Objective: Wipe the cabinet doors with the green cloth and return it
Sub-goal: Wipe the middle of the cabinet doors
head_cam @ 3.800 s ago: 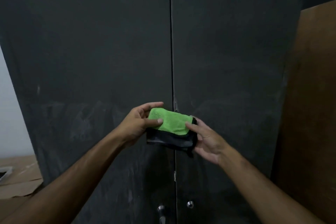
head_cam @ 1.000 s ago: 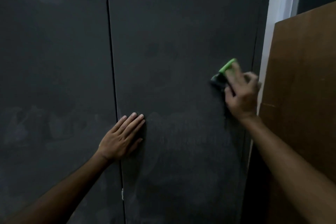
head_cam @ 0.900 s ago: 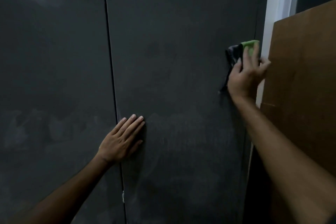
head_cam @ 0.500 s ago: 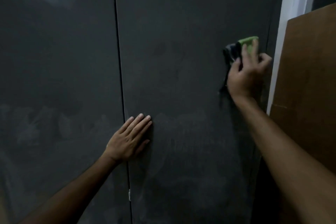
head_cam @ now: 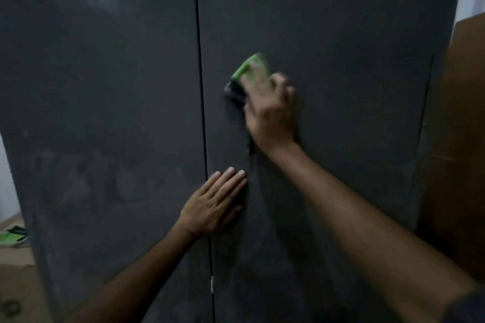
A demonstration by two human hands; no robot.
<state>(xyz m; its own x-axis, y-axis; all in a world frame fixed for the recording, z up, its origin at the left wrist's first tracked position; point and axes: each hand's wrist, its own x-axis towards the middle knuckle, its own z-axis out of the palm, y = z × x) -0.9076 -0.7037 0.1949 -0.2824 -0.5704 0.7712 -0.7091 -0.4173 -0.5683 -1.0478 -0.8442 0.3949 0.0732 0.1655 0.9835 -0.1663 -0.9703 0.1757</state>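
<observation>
**Green cloth pressed on right cabinet door, left hand braced at seam**

The green cloth [head_cam: 249,68], folded with a dark underside showing at its lower left edge, is held flat against the upper left part of the right cabinet door [head_cam: 341,86], close to the vertical seam [head_cam: 200,86] between the doors. It is covered by the right hand [head_cam: 270,110], whose fingers are laid over it and pressed on it; the hand is motion-blurred, so whether any finger is curled round the cloth's edge cannot be told. The left hand [head_cam: 212,207] is laid palm-flat lower down, fingers straight and together, straddling the seam, with the fingertips on the right door. Pale smears are seen on the left cabinet door [head_cam: 105,86]. A brown board [head_cam: 462,139] is seen leaning at the cabinet's right side. A green-and-black item [head_cam: 13,236] is seen at the lower left edge on a brown surface [head_cam: 15,283].
</observation>
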